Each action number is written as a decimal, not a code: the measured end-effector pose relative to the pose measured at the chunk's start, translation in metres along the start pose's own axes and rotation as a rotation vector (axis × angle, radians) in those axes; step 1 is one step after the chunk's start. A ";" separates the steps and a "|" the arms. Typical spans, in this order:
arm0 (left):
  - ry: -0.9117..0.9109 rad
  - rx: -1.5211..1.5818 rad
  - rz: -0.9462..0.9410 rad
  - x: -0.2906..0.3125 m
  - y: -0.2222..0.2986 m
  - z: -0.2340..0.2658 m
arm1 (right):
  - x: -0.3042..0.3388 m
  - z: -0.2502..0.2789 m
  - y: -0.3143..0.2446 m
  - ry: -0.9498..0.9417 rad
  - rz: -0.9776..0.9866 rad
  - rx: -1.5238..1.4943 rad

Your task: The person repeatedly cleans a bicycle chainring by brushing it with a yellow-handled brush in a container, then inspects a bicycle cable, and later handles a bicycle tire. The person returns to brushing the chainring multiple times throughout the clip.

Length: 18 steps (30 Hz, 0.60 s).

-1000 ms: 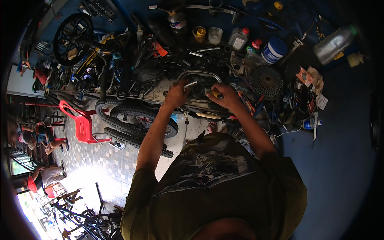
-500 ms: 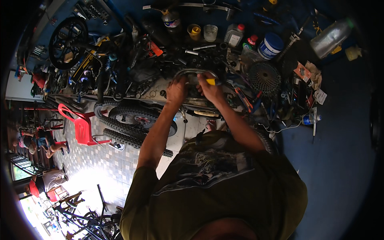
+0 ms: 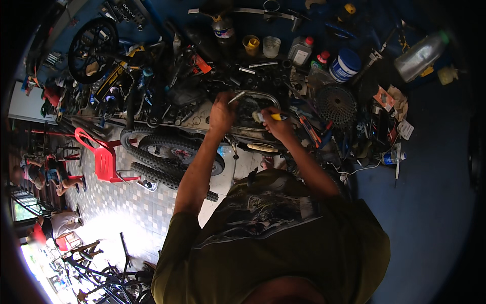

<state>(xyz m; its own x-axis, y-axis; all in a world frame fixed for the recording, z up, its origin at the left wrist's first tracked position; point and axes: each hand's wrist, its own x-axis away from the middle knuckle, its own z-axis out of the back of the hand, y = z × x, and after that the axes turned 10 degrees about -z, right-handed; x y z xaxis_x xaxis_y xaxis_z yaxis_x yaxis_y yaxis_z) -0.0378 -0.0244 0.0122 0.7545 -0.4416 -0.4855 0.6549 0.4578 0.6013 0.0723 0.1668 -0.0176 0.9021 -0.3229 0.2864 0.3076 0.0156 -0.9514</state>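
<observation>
Here, the left hand (image 3: pixel 221 112) is gripping a slim metal tool (image 3: pixel 236 97) and the right hand (image 3: pixel 277 126) a yellow-handled screwdriver (image 3: pixel 268 116) over the bent metal frame (image 3: pixel 258 94) mid-counter, so a slip could be jabbing fingers.

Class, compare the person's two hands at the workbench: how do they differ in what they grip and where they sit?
The left hand grips a slim silvery metal tool, while the right hand grips a tool with a yellow handle. The left hand sits slightly higher in the picture and at the left end of the curved metal part; the right hand sits lower, towards its right end. Both are closed in a fist over the cluttered bench.
</observation>
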 end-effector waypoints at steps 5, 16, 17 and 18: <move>-0.203 -0.357 -0.217 -0.005 0.010 -0.009 | 0.000 0.026 -0.008 -0.002 -0.115 0.045; -0.095 0.860 0.563 -0.012 0.003 -0.014 | -0.005 0.038 0.006 0.179 0.319 0.565; -0.088 0.839 0.598 -0.010 0.002 -0.014 | -0.011 0.038 0.006 0.158 0.164 0.418; -0.082 0.819 0.633 -0.008 0.000 -0.013 | -0.019 0.036 0.005 0.136 0.009 0.271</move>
<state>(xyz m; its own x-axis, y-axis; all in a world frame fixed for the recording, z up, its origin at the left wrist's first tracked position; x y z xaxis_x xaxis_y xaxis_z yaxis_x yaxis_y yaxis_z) -0.0430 -0.0104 0.0077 0.9249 -0.3679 0.0957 -0.1133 -0.0264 0.9932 0.0677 0.2074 -0.0237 0.8621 -0.4450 0.2424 0.3855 0.2655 -0.8837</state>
